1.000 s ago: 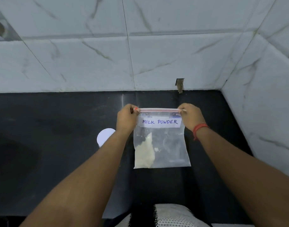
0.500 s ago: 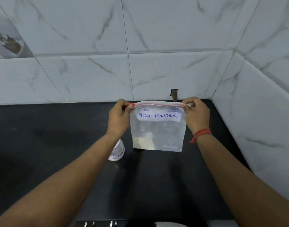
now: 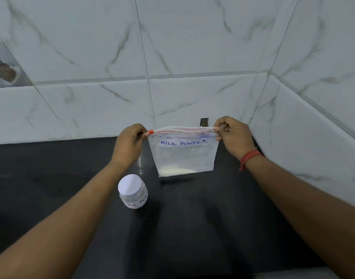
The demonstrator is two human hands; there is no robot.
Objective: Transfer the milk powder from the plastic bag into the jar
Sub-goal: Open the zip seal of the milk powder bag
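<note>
1. Forearms of mine run in from the lower left and lower right corners of the frame, bare, converging toward the middle.
2. Black countertop (image 3: 192,228) fills the lower half of the frame, dark and faintly glossy.
3. On it, left of centre and just beside my left forearm, stands the jar (image 3: 133,191), upright, small and clear, with a white lid on top and a white label carrying blue handwriting that I can read only in part.
4. Above and to the right of the jar, near the middle of the frame, hangs the plastic bag (image 3: 184,152), held up off the counter, with its shadow on the black surface below it.
5. A white strip on the bag reads "MILK POWDER" in blue letters, and a small heap of pale milk powder (image 3: 172,170) sits along the bottom edge, more toward the lower left corner of the bag.
6. My left hand (image 3: 128,143) pinches the left end of the bag's red-lined zip strip between thumb and fingers, the other fingers curled in.
7. My right hand (image 3: 231,135) pinches the right end of the same strip in the same way; a red thread band (image 3: 249,158) circles that wrist.
8. The strip is drawn taut between the two hands; I cannot tell whether the seal is parted.
9. Beyond the hands, white marble-patterned wall tiles (image 3: 172,57) take up the upper half of the frame and turn a corner at the right.
10. A small dark notch (image 3: 204,121) sits at the foot of the tiles, just above the bag.
</note>
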